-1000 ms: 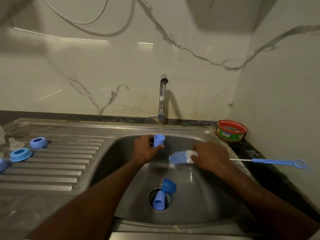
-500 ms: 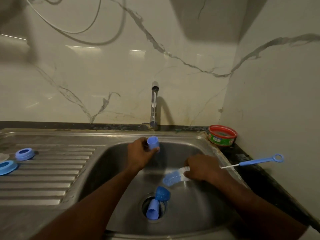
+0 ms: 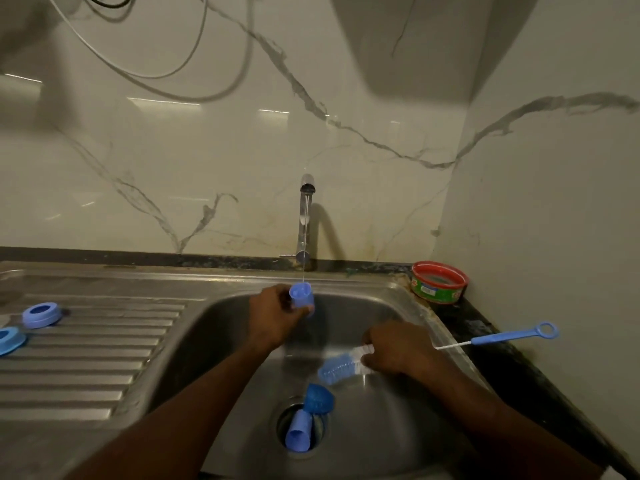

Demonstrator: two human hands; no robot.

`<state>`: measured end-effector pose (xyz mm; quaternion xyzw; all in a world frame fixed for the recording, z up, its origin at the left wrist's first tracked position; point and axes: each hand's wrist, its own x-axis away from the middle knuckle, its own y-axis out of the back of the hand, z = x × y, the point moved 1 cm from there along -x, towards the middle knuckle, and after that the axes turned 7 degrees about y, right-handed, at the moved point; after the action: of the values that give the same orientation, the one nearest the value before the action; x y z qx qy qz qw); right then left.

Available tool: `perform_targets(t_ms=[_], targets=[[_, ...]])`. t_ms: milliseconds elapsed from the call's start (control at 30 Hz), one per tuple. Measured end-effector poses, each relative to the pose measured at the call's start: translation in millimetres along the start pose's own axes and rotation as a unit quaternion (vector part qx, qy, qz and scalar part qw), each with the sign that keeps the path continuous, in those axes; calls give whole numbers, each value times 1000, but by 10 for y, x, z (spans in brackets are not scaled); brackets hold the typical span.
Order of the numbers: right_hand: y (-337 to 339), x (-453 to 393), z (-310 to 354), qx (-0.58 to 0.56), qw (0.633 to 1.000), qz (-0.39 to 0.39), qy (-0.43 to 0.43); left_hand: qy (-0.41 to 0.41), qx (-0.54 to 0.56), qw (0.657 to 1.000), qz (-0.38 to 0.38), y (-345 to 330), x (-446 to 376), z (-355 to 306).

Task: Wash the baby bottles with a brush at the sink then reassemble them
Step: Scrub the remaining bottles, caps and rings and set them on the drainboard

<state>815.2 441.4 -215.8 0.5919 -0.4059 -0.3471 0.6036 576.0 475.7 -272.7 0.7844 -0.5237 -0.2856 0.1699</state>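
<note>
You held the small blue bottle cap [image 3: 301, 298] mouth-up right under the thin stream of water [image 3: 304, 258] from the tap [image 3: 306, 216], at the back of the sink basin [image 3: 388, 306], probably so that it would fill and rinse. Your left hand [image 3: 275, 315] had its fingers curled round the cap's side, leaving the opening clear for the water.

Your right hand [image 3: 394, 348] gripped the bottle brush [image 3: 341, 364] close behind its blue-and-white bristle head, low over the basin. The long blue handle [image 3: 512, 336] stuck out to the right above the dark counter [image 3: 491, 327]. Holding it that near the bristles likely gave you better control for scrubbing a small part.

Below the brush, two more blue pieces lay together at the drain [image 3: 301, 427]: a rounded cap [image 3: 318, 398] and a tube-shaped piece [image 3: 298, 433], seemingly waiting their turn.

On the ribbed draining board [image 3: 90, 368] to your left sat two blue screw rings [image 3: 41, 314], well apart from the basin, likely set out to dry. A red-rimmed green tub [image 3: 439, 281] stood in the back right corner.
</note>
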Motion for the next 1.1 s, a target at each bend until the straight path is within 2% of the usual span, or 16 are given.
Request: perform_targets(t_ms=[100,233,333,467,600,700,800,967,1100], targets=[[2,8,13,6,1000,7,-1,20,-75,996,40,-3,64,63],[-6,-18,-7,14,1000,8,2,-1,-23,1000,-4,37,6,25],[-18,-25,0,18,1000,12,5,29,-81,996,40,35,57,44],[-19,-33,-6,17,1000,10,8,5,-13,1000,-2,43,10,-10],[-20,-29,-2,15,1000,15,7,-2,-86,995,56,2,80,85],[-7,-29,-2,10,1000,15,8,-23,-35,998,38,53,31,-18],[-1,-22,-2,11,1000,16,10,-27,-58,997,51,69,13,-8],[2,-15,8,25,999,25,19,-9,-28,1000,-5,87,-20,141],[-4,-21,7,20,999,23,17,-55,-57,997,-25,80,-28,81]])
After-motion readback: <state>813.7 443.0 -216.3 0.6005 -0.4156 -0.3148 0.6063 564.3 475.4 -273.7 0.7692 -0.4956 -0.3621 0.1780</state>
